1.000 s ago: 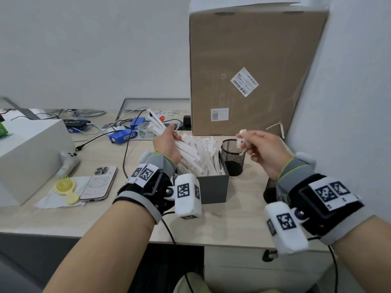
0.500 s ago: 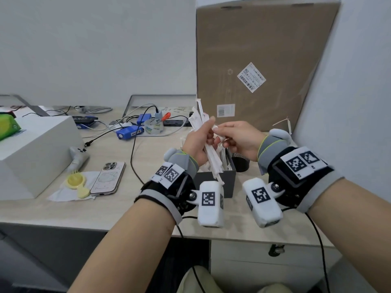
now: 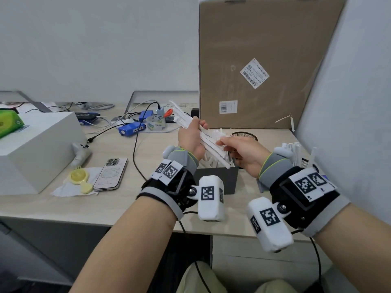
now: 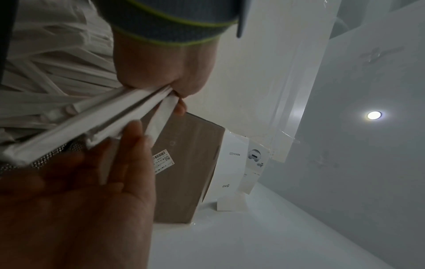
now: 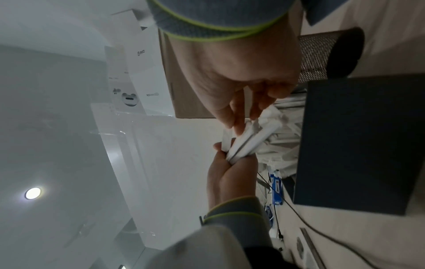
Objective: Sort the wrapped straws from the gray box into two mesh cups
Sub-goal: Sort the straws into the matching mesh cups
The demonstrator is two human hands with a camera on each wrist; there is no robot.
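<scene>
Wrapped straws [image 3: 208, 142] fanned in left hand [image 3: 190, 137] grip above the gray box [image 3: 220, 178], mid-sort.
Right hand [image 3: 243, 153] fingertips pinch one wrapper end at bundle's lower tip; next prob. pull it free w/o dragging neighbours, then drop into mesh cup [image 3: 243, 137] just behind right grip.

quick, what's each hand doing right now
Left hand: grips a bundle of white paper-wrapped straws.
Right hand: pinches one straw from that bundle's lower end.
</scene>
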